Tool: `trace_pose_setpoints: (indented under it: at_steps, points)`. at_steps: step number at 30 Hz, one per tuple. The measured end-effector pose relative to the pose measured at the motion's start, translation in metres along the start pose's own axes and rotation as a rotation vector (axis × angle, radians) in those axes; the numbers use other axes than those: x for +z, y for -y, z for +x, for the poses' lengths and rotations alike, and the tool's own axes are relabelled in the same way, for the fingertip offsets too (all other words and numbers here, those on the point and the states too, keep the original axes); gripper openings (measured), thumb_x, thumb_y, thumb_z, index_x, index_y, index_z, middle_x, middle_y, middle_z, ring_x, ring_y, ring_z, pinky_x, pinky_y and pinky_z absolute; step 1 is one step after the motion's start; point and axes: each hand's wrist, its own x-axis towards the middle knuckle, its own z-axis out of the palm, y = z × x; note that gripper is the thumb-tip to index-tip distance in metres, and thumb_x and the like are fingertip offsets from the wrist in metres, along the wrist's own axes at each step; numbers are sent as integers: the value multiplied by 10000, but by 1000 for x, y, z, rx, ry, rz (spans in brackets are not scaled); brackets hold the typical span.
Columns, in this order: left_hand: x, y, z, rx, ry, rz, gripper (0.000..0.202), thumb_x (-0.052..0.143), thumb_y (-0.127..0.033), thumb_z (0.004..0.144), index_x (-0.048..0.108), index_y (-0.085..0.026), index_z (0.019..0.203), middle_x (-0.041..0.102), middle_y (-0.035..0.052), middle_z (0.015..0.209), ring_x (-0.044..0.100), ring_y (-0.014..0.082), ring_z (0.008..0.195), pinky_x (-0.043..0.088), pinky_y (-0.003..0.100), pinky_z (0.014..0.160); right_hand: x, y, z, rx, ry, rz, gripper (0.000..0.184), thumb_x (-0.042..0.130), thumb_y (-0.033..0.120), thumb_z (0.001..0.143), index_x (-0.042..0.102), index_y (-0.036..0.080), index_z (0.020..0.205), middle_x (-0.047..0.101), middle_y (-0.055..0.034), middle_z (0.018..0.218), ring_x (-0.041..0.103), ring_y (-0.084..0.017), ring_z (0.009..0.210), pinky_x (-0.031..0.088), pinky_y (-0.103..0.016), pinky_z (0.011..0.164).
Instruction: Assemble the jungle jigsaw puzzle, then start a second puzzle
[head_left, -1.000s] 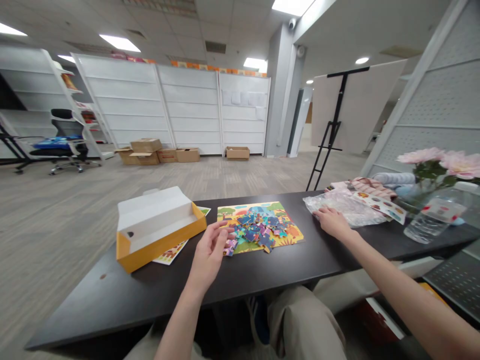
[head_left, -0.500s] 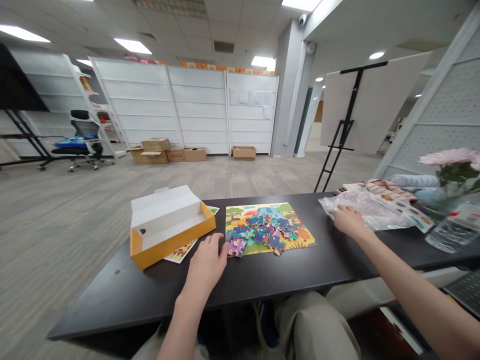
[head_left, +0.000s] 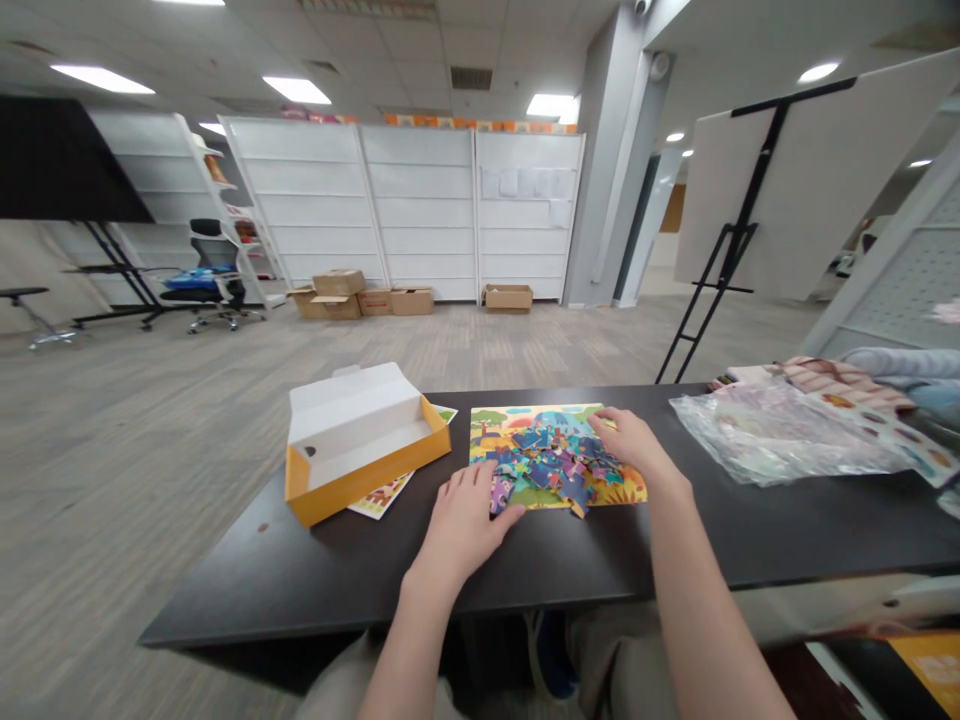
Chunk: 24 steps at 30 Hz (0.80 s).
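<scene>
Head view, box: one yellow box [head_left: 360,470] lies open on the black table [head_left: 300,575]; only its white lining shows.
Puzzle: one picture board [head_left: 510,420], right of the box, bears a heap of loose pieces [head_left: 551,465], too many to count.
Left hand [head_left: 461,520]: palm down, fingers loosely spread, tips at the heap's near left edge.
Right hand [head_left: 626,445]: flat on the heap's right side, fingers slightly apart.
Around: one printed sheet [head_left: 386,492] under the box; one crumpled plastic bag [head_left: 780,440] to the right.

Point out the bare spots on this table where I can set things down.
Bare table lies near-left, before the box, and near-right, between the board and the bag. Crowded: the board, with pieces and right hand on it, left hand at its near corner.
</scene>
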Motion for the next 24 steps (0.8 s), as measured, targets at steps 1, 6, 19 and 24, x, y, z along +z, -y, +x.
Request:
trace_pose_setpoints:
  at_steps: [1,6,19,24]
  points:
    - [2,-1,0,-9,0,11,615,648,-492,837,552,-205,1373,577,181,1397,498,405,1283,353,500,1039,6,-5,-2,39,19,-6,443,439,461,961,736,175,1123,737,-151,1122,678,-307,1050,491,-378,896]
    - [9,-12,2,-52,-11,121,702,605,-533,866,466,-180,1457,559,217,1401,482,417,1293,343,516,1039,16,-24,-8,146,58,4,588,339,534,991,674,108,1217,727,-212,1133,677,-341,1084,494,-393,887]
    - [13,-25,1,-82,20,462,713,512,-575,936,422,-132,1488,563,193,1404,505,353,1278,421,486,1020,9,-21,-24,232,35,-40,656,388,545,966,502,54,1387,626,-268,1283,588,-369,1230,441,-427,1000]
    - [4,-23,-4,-83,29,466,655,485,-561,958,466,-136,1456,634,180,1297,564,349,1188,463,480,947,4,-21,-29,214,78,-24,664,394,566,958,508,65,1378,665,-254,1238,620,-385,1186,458,-441,957]
